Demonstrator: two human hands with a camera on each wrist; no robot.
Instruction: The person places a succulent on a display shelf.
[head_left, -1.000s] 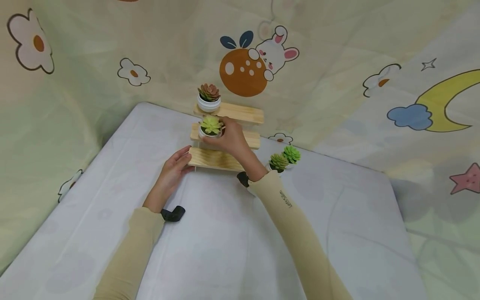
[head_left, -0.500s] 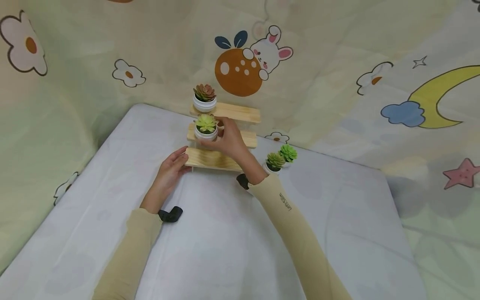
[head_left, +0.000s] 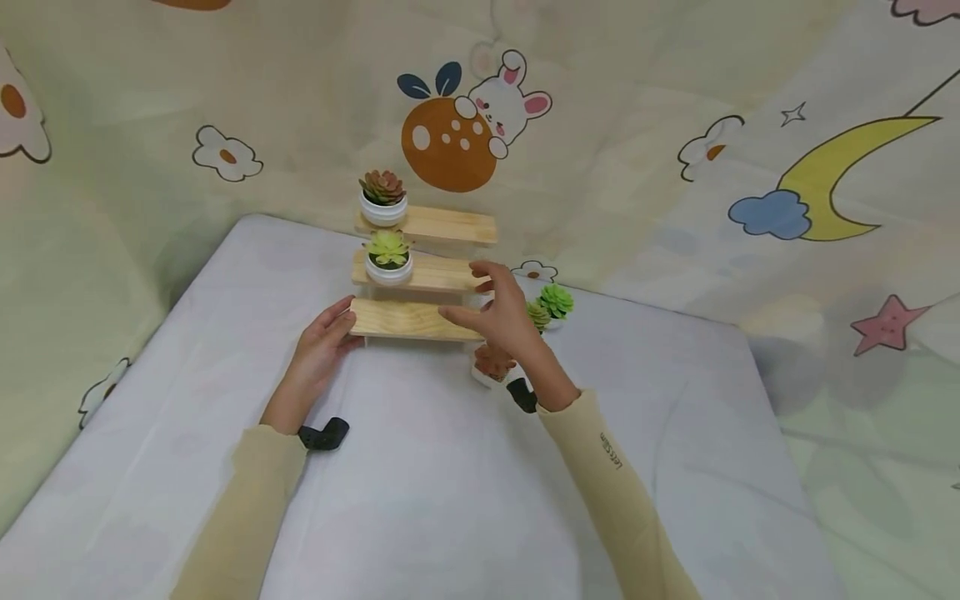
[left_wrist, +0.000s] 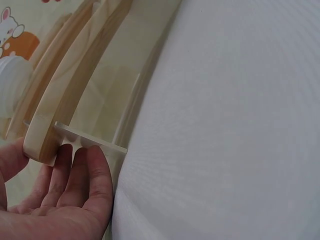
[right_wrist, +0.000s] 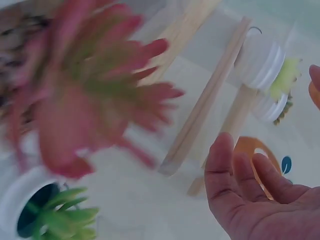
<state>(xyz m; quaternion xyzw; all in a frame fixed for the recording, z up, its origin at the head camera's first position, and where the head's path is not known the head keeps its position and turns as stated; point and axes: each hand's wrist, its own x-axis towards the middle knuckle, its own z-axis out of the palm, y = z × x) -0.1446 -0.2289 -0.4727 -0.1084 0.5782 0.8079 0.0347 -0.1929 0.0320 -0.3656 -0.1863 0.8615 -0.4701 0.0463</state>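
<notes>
A three-tier plant stand with pale wooden boards (head_left: pixel 408 321) and clear supports stands against the back cloth. My left hand (head_left: pixel 315 358) grips the left end of its lowest board; in the left wrist view the thumb lies at the board's end and the fingers (left_wrist: pixel 97 175) curl beneath, by the clear support (left_wrist: pixel 90 138). On the middle board's left end sits a yellow-green potted succulent (head_left: pixel 388 257). Holding nothing, my right hand (head_left: pixel 510 321) hovers by the stand's right end, thumb and fingers spread. Below its wrist is a reddish potted succulent (head_left: pixel 492 364), partly hidden.
A red-brown potted succulent (head_left: pixel 382 200) stands on the top board's left end. Right of the stand are a bright green succulent (head_left: pixel 557 300) and a duller green one (head_left: pixel 537 316), partly behind my right hand. White cloth (head_left: pixel 435 475) covers the table.
My right hand has let go of the yellow-green succulent's pot, which stays on the middle board, and has moved right. The left hand keeps its grip. The head view has turned slightly right.
</notes>
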